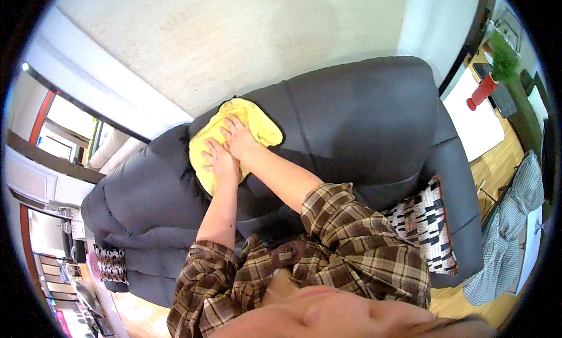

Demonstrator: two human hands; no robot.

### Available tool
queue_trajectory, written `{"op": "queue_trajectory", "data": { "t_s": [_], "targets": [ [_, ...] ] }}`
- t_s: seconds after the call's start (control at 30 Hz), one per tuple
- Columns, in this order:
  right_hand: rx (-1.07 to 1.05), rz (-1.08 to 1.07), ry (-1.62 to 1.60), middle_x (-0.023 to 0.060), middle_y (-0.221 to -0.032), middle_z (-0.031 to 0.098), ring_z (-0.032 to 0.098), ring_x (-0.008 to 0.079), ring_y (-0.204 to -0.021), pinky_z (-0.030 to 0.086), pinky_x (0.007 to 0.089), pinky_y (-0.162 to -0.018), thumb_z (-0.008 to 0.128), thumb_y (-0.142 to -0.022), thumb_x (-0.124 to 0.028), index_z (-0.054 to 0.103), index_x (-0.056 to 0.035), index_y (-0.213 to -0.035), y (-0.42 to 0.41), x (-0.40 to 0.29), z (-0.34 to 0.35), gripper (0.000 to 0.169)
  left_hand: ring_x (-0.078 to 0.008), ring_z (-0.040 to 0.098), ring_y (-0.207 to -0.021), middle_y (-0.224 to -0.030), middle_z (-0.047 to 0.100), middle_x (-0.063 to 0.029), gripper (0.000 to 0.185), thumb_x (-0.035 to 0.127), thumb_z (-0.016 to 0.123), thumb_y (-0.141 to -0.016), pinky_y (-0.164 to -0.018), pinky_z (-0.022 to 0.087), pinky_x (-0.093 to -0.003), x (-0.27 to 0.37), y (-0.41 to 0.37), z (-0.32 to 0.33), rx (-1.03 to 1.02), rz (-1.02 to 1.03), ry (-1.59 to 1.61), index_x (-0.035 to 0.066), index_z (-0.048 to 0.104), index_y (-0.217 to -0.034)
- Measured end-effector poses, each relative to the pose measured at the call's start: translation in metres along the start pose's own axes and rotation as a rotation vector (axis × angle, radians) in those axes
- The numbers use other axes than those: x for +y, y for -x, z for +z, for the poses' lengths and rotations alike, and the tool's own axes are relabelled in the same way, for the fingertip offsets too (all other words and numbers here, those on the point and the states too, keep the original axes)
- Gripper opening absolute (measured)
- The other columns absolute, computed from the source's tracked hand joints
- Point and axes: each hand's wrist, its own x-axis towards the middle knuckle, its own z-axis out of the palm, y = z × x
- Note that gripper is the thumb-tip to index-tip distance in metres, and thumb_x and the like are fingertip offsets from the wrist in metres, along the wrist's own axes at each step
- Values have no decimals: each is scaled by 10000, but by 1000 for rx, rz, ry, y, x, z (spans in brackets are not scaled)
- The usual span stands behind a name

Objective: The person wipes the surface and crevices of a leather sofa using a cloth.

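A yellow cloth [259, 127] with a dark edging lies spread over the top of the backrest of a dark grey padded sofa [369, 118]. My left hand [221, 161] rests flat on the cloth with its fingers spread. Just above and to the right, my right hand [239, 138] also lies palm down on it, fingers apart. The two hands touch or nearly touch near the thumbs. Cloth under both palms is hidden. Both forearms are bare below rolled plaid sleeves.
Behind the sofa stands a pale wall [219, 39]. Patterned cushions [432, 228] [110, 264] sit on the seat at both ends. To the right are a white table [474, 131] with a red vase [483, 89] holding greenery, and a checked grey cloth [500, 250].
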Motion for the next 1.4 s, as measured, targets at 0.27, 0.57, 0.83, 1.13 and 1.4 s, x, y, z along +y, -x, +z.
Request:
{"op": "queue_trajectory", "data": {
  "t_s": [0.27,0.57,0.83,1.13,1.4],
  "targets": [
    [-60,569,-113,55,-1638,232,137,288,-1524,-59,786,-1078,281,-1031,-427,380,-182,-1528,-8,134,-69,563,-315,169,-1516,-1646,215,-21,645,503,270,-1022,-1161,68,-668,158,-100,-41,-295,414,-180,166,258,-1571],
    [49,702,12,27,-1522,454,181,321,-1513,-55,695,-1145,304,-1023,-337,451,-170,-1485,-14,181,-95,513,-279,256,-1491,-1610,306,-32,623,504,263,-1023,-1158,158,-654,240,-152,-55,-406,836,-205,155,358,-1530],
    [1009,713,-1110,165,-1435,522,420,352,-1392,299,473,-1157,580,-917,-129,572,-67,-1317,59,113,-61,404,-267,179,-1520,-1606,318,-2,536,418,382,-1022,-1177,32,-645,157,-145,-148,-553,1377,-304,194,414,-1508],
    [1182,1149,-1151,171,-1329,596,544,300,-1261,383,382,-1094,515,-975,-98,598,1,-1242,178,147,-19,296,-270,140,-1526,-1630,262,21,545,418,330,-1021,-1185,34,-636,321,-90,-21,-417,1365,-367,253,344,-1540],
    [244,1520,-384,56,-1588,345,248,308,-1491,106,680,-1148,528,-960,-355,444,-150,-1474,304,123,86,560,-272,278,-1477,-1590,346,-10,529,376,320,-1004,-1181,142,-581,399,-111,53,-477,1143,-618,214,435,-1495]
  ]
}}
